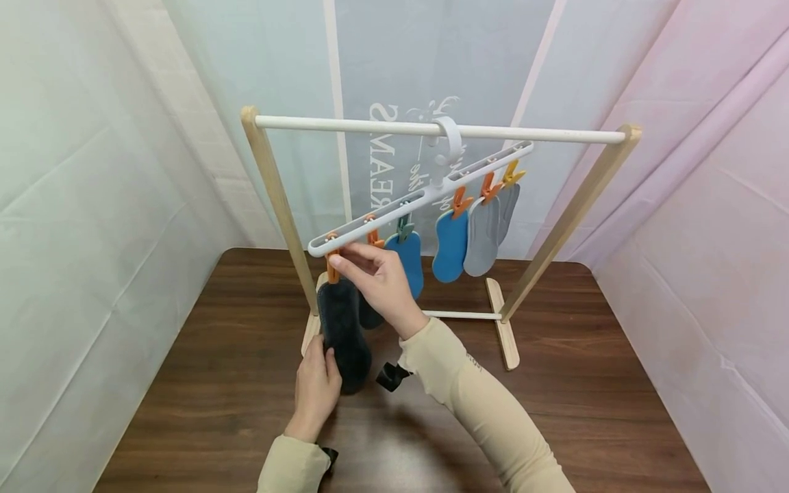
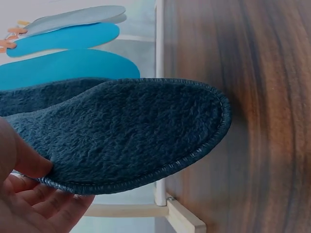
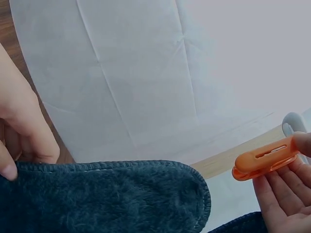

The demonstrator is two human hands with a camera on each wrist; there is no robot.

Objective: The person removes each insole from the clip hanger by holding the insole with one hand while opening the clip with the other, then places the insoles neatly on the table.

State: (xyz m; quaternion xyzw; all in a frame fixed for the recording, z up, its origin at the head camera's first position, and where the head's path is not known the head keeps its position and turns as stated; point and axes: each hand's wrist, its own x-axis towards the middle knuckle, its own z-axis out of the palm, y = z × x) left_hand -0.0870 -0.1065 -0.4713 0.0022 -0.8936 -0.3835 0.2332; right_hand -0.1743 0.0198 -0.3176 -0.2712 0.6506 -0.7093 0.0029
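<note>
My left hand [image 1: 317,387] pinches a dark blue-black fuzzy insole [image 1: 342,335] by its side edge, thumb on the pile face in the left wrist view. At the near end of a white clip hanger [image 1: 382,220], my right hand [image 1: 387,291] pinches an orange clip [image 3: 267,158] between thumb and fingers. In the right wrist view the clip's tip is just off the upper end of the insole [image 3: 121,196], with a small gap showing. A second dark insole [image 1: 368,311] hangs behind, partly hidden by my right hand.
The hanger hooks over the white bar of a wooden rack [image 1: 570,222] on a brown table [image 1: 585,404]. Farther along hang blue insoles [image 1: 452,246] and grey insoles [image 1: 483,236] from orange, green and yellow clips. Pale curtains surround the table.
</note>
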